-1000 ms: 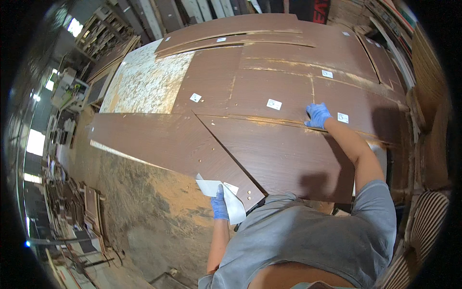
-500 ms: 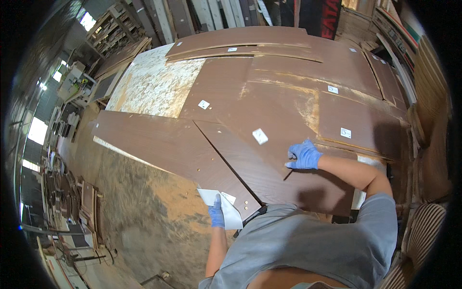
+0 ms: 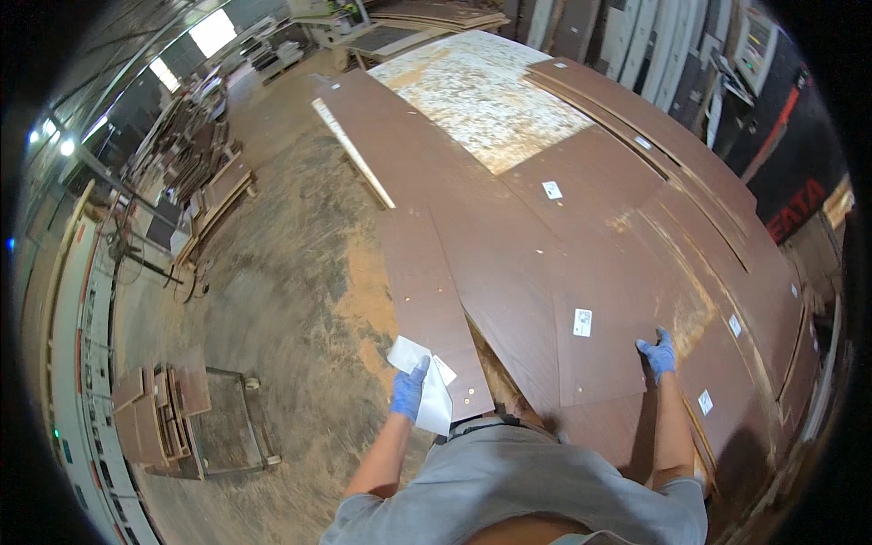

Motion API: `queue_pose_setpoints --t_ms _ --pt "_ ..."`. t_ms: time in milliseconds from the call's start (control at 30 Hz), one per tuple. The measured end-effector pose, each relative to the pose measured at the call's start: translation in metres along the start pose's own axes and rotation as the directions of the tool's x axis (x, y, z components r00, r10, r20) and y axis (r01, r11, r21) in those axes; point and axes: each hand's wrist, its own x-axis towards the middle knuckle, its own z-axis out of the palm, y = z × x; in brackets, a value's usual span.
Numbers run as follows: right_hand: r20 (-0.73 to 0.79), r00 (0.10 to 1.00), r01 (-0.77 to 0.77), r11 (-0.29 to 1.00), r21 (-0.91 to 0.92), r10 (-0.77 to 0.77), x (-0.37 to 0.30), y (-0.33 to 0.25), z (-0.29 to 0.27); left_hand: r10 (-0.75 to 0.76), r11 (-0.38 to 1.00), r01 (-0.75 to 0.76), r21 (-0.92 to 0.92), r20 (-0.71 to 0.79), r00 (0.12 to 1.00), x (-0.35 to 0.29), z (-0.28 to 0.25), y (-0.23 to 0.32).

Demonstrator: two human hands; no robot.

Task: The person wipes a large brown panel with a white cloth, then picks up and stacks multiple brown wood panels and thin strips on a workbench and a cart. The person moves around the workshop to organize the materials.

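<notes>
My left hand [image 3: 408, 392], in a blue glove, grips folded white sheets [image 3: 437, 406] by the front end of a narrow brown panel [image 3: 427, 295]. A small white label [image 3: 444, 370] shows beside its fingers; whether it is loose or stuck down I cannot tell. My right hand [image 3: 659, 356], gloved too, is over the boards at the right with thumb and fingers apart and nothing visible in them. To its left lies a brown panel [image 3: 599, 368] bearing a white label [image 3: 582, 322]. A wedge-shaped gap runs between the narrow panel and its neighbour.
More labelled brown panels [image 3: 590, 182] overlap across the stack, some dusted with sawdust. A pale speckled board [image 3: 481, 91] lies at the far side. On the left, a cart [image 3: 238, 427] carries panel pieces [image 3: 150, 422]. Sawdust [image 3: 368, 291] covers floor beside the stack.
My view has swung left. The labelled panel in front of me has turned and sits straighter. My right hand has gone from a closed grip near its corner to spread fingers.
</notes>
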Motion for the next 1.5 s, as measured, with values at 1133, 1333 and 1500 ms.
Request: queue_pose_setpoints --t_ms 1133,1333,1500 --pt "0.706 0.672 -0.295 0.795 0.531 -0.223 -0.083 -0.467 0.603 -0.213 0.915 -0.079 -0.396 -0.638 0.740 0.272 -0.453 0.042" --pt "0.827 0.548 -0.259 0.915 0.310 -0.125 -0.046 -0.569 0.819 -0.205 0.834 -0.262 -0.486 -0.713 0.670 0.356 -0.524 0.083" --pt "0.911 0.405 -0.429 0.897 0.111 0.081 -0.067 -0.622 0.992 -0.456 0.758 -0.092 -0.646 -0.625 0.634 0.395 -0.591 0.081"
